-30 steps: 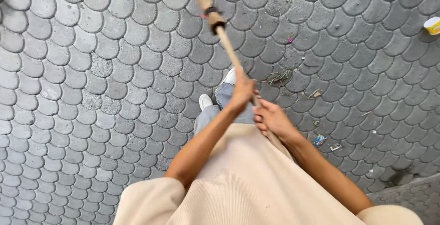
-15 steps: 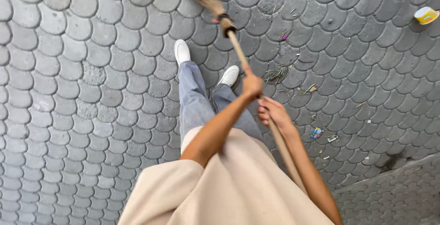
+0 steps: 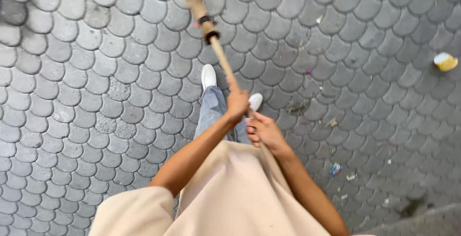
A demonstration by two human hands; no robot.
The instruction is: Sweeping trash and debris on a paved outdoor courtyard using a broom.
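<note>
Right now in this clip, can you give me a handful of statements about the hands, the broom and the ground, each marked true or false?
1. Both hands grip the wooden broom handle. True: the left hand is higher on it, the right hand lower.
2. The ground is smooth poured concrete. False: it is grey scale-shaped paving stones.
3. A round yellow and white piece of litter lies at the far right. True.
4. The person wears black boots. False: white shoes show below grey-blue trousers.
5. Small scraps of litter lie to the person's right. True.
6. The broom's bristle end points towards the person's body. False: it points away, to the top of the view.
</note>
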